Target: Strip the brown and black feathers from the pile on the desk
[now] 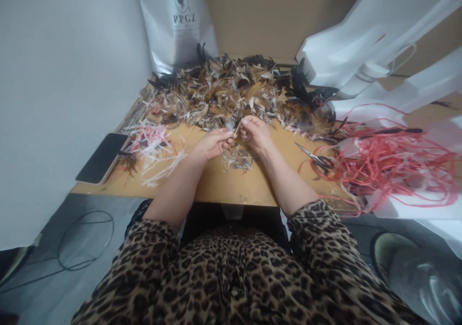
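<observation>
My left hand and my right hand meet over the middle of a wooden table, fingers pinched together. Between them they hold a small bunch of feathers by the quills. A big heap of brown, black and white feathers lies just beyond the hands. A smaller tuft of feathers rests on the table under my wrists.
Scissors lie to the right beside a tangle of red string. Pale and pink strips and a dark phone sit at the left. White bags lean at the back and right; a printed bag stands behind.
</observation>
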Motion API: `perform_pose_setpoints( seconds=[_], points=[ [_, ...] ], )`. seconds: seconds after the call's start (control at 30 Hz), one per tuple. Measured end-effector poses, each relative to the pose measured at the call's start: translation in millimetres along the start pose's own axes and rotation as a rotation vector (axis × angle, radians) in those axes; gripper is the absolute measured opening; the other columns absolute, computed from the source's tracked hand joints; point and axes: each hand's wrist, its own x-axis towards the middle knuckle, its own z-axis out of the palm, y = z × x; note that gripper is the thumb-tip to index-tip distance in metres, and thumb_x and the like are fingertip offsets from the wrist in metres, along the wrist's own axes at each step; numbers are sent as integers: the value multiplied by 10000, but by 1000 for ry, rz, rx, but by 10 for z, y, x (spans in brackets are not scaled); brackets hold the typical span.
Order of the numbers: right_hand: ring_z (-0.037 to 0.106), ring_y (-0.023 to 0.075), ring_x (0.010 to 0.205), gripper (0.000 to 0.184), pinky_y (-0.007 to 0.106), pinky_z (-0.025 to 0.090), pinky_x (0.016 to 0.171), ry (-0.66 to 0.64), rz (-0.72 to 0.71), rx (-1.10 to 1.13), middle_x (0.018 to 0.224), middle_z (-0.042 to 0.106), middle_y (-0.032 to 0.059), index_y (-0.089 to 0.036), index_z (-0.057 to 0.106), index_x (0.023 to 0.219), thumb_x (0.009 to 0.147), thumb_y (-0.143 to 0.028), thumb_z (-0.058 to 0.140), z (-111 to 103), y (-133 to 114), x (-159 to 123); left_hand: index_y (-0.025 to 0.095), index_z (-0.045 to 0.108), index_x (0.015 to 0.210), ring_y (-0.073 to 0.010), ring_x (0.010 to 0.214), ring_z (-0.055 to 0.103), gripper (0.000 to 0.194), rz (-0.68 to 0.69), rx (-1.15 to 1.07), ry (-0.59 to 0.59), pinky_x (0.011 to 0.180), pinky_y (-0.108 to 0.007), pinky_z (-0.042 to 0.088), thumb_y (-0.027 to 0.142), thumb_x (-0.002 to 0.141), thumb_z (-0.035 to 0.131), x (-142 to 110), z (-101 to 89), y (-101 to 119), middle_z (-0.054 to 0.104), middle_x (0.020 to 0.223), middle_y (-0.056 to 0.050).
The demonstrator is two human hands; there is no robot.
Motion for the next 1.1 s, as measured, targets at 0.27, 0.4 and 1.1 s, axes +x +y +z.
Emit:
perform_pose_setpoints(
  seconds=[0.27, 0.4, 1.1],
  points=[
    [423, 52, 484, 299, 184, 293, 449, -2, -63, -21, 543, 510, -65, -195, 557, 685, 642, -397, 773, -13, 31, 3, 84, 621, 774, -29, 511, 566, 69, -86, -32, -21, 422, -85, 388, 28, 784, 581, -41, 50, 6, 691, 748, -66],
    [441, 47, 497, 337, 181, 298, 438, 33, -31, -8, 621, 568, -57, -198, 554, 697, 603, -420, 790, 10, 9, -4, 83, 605, 756, -15, 495, 545, 61, -29, -49, -4, 417, -72, 357, 24, 751, 620, -26, 44, 5, 649, 665, -26],
    [429, 38, 452, 378, 154, 283, 419, -2, 243, 42, 553, 611, -39, -159, 590, 710, 497, -332, 850, 82, -37, -73, 91, 638, 769, -42, 566, 603, 155, 201, 226, 128, 506, -126, 432, 176, 691, 741, 42, -18, -19, 705, 741, -47]
  ],
)
